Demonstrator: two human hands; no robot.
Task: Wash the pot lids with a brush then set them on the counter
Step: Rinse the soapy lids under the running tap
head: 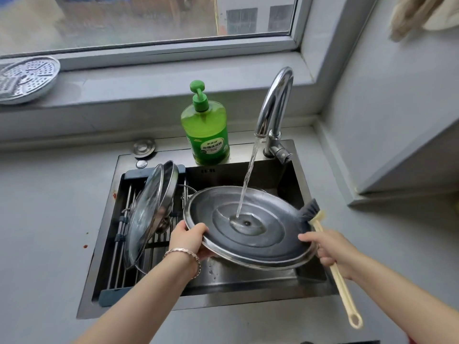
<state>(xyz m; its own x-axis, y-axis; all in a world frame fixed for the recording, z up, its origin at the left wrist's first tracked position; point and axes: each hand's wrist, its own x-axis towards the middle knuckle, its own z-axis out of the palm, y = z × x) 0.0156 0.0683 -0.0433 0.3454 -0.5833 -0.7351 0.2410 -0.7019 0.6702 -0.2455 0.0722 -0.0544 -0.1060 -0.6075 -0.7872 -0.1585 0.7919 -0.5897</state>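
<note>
A large steel pot lid (260,234) is held inner side up over the sink (248,291), and water from the tap (273,105) runs into its centre. My left hand (190,240) grips the lid's left rim. My right hand (327,249) holds a long cream-handled brush (335,271), thumb resting on the lid's right rim; the dark bristles stick out past the rim. A glass lid (142,219) and a steel lid (170,182) lean upright on the drying rack (126,264) in the sink's left half.
A green dish soap bottle (206,127) stands behind the sink, beside the tap. A perforated steel steamer plate (24,80) lies on the window sill at far left. Grey counter (42,219) lies on both sides of the sink. A wall corner rises at right.
</note>
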